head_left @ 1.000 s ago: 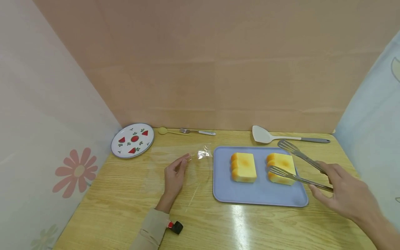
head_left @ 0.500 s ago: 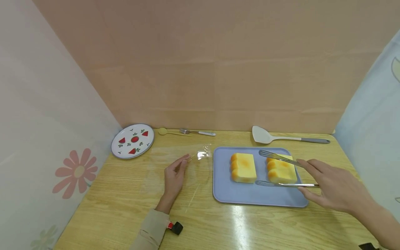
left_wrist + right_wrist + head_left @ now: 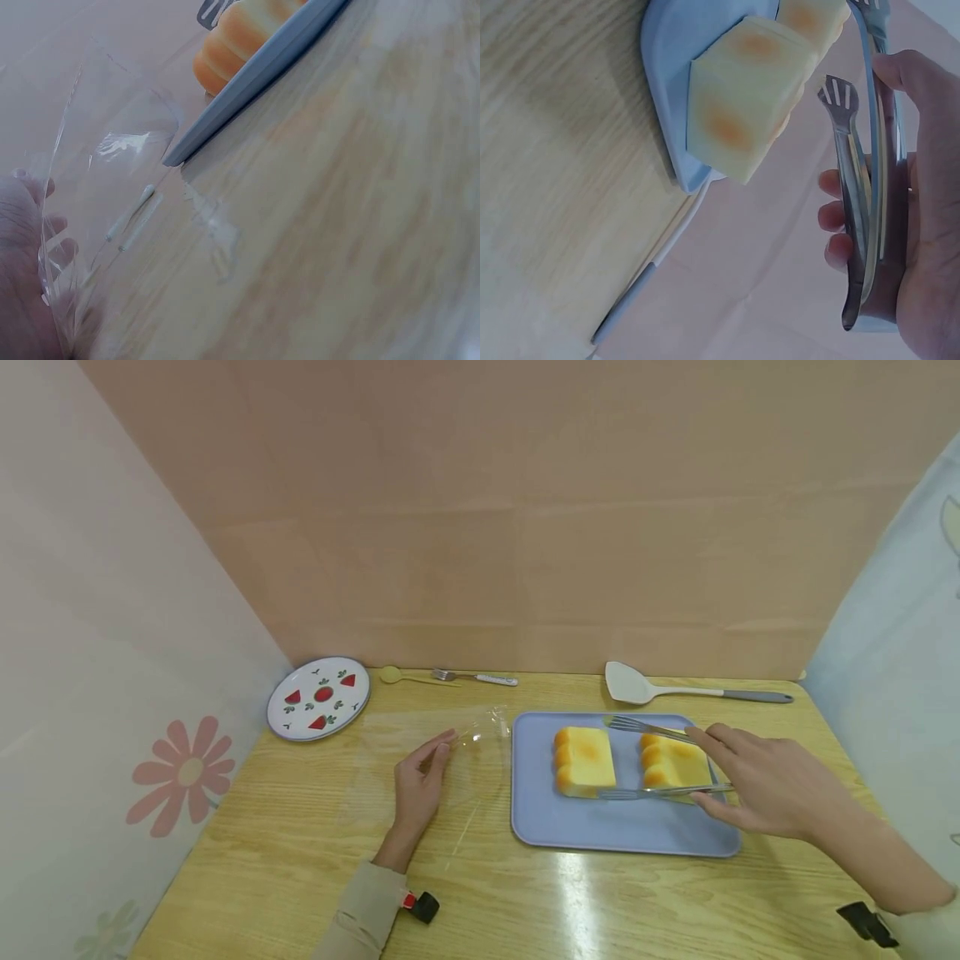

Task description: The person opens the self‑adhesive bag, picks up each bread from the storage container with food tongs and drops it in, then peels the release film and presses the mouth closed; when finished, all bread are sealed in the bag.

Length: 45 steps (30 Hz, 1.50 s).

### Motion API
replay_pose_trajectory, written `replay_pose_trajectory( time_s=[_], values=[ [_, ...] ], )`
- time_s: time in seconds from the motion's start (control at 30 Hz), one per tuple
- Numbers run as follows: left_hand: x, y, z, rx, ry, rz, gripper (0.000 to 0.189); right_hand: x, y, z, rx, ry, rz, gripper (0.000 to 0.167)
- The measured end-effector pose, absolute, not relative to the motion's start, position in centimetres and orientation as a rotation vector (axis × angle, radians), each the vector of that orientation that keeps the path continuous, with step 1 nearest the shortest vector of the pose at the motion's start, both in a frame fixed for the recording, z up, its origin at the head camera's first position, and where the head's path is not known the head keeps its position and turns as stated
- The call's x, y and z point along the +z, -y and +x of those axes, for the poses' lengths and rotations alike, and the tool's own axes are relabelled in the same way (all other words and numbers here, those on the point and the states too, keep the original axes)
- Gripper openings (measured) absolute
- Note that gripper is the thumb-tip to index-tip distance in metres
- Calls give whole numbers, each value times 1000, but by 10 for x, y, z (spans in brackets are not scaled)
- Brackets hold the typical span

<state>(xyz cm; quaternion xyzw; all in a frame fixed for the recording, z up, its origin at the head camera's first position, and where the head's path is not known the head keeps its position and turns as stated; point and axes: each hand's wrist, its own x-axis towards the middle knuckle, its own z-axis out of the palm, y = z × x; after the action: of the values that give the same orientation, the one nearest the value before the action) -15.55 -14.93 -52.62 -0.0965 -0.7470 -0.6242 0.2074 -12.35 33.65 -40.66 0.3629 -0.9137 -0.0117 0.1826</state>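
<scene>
My left hand (image 3: 420, 781) pinches the edge of a clear plastic bag (image 3: 480, 768) lying left of the tray; in the left wrist view the film (image 3: 112, 120) stands raised beside the fingers. My right hand (image 3: 776, 785) holds metal tongs (image 3: 641, 792), thumb on one arm and fingers on the other. Spread apart, the tong arms pass over either side of the right bread slice (image 3: 678, 762), their slotted tips reaching toward the left slice (image 3: 590, 763). Both yellow, brown-crusted slices sit on a blue tray (image 3: 622, 828). In the right wrist view the tongs (image 3: 889, 202) appear above the bread.
Along the back lie a white turner with a grey handle (image 3: 757, 697), a fork (image 3: 495, 679) and a yellow spoon (image 3: 391, 674). A white plate with a red fruit pattern (image 3: 307, 714) stands at the back left. Cloth walls enclose the wooden table (image 3: 510, 902).
My right hand has moved left with the tongs, whose tips have swung from the right slice toward the left one. My left hand stays at the bag.
</scene>
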Motion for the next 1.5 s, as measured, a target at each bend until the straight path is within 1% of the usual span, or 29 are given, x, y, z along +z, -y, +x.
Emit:
replay_pose_trajectory(
  time_s=[0.37, 0.63, 1.27, 1.5],
  values=[
    [-527, 149, -156, -1752, 2070, -300, 21, -397, -316, -133, -90, 2785, 1004, 78],
    [-528, 149, -156, -1737, 2084, -299, 21, -400, -315, -136, -58, 2785, 1012, 70],
    [-527, 150, -156, -1752, 2072, -271, 20, -402, -317, -130, 34, 2758, 964, 66],
    [-527, 151, -156, -1759, 2076, -277, 20, -401, -309, -132, 82, 2668, 973, 71]
  ],
)
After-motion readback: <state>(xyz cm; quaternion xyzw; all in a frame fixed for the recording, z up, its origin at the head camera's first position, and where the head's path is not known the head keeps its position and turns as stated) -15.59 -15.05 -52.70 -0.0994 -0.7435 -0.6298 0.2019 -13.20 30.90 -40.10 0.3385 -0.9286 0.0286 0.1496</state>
